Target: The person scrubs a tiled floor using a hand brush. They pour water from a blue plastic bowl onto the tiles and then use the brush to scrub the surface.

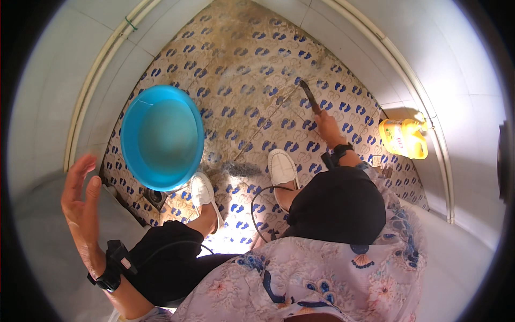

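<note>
My right hand (329, 129) is closed around one end of a dark, narrow tool (308, 94). The tool points forward and left, over the patterned floor tiles (252, 96); its exact kind is unclear, and I cannot tell whether its tip touches them. On the left, my left hand (80, 201) is raised with fingers and thumb apart, holding nothing. Nearest to it is a blue plastic basin (127, 140) with cloudy water (169, 138) inside. A wet, brownish film covers the tiles at the far end.
A yellow handled jug (399, 138) stands by the right wall, near a pale pipe (441, 177). Another pipe (88, 96) runs along the left wall. Beside my white shoes (282, 169) lies a dark grey patch (241, 169). A floor drain (155, 198) sits below the basin.
</note>
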`<state>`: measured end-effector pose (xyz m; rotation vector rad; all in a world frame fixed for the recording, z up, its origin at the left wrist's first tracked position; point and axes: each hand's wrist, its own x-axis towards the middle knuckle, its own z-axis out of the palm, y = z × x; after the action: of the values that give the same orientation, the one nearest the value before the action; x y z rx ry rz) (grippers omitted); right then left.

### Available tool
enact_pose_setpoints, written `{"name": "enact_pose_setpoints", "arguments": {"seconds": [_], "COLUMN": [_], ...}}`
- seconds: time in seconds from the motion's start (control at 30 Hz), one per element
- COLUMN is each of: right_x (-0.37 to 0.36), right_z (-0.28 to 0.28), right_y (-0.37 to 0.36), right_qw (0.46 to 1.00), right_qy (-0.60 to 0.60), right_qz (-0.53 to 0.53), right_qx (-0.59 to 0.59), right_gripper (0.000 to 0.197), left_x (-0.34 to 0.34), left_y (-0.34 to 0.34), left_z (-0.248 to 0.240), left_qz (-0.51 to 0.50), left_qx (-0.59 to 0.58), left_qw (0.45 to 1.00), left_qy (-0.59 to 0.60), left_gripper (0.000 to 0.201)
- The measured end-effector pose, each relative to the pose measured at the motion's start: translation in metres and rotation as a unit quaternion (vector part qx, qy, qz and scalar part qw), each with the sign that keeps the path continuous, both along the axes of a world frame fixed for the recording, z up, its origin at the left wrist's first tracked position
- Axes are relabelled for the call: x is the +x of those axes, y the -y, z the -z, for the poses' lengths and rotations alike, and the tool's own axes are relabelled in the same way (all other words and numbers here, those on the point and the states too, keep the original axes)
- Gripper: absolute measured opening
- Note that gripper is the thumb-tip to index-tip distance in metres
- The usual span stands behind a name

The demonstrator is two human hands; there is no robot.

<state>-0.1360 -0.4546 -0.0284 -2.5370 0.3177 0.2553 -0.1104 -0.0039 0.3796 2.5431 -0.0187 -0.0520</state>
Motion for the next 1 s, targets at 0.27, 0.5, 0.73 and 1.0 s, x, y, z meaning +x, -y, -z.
{"name": "enact_pose_setpoints", "arguments": {"seconds": [0.27, 0.5, 0.73, 1.0], "right_x": [0.0, -0.006, 0.001, -0.021], "right_z": [-0.035, -0.022, 0.005, -0.049], "right_y": [-0.016, -0.054, 0.003, -0.09], "right_qw": [0.995, 0.993, 0.991, 0.972], "right_qy": [-0.084, -0.087, 0.066, -0.102], "right_qz": [-0.001, -0.084, -0.085, -0.206], "right_qx": [-0.056, -0.001, -0.08, 0.05], "right_gripper": [0.022, 0.019, 0.016, 0.023], "left_x": [0.009, -0.001, 0.0, -0.006], "left_y": [0.001, -0.007, -0.01, -0.013], "left_z": [0.008, 0.0, 0.005, 0.0], "left_qz": [0.007, -0.028, -0.01, -0.04], "left_qx": [-0.015, -0.004, -0.003, 0.0], "left_qw": [1.0, 0.999, 1.0, 0.999], "left_qy": [0.003, 0.025, 0.009, 0.026], "left_gripper": [0.033, 0.033, 0.033, 0.034]}}
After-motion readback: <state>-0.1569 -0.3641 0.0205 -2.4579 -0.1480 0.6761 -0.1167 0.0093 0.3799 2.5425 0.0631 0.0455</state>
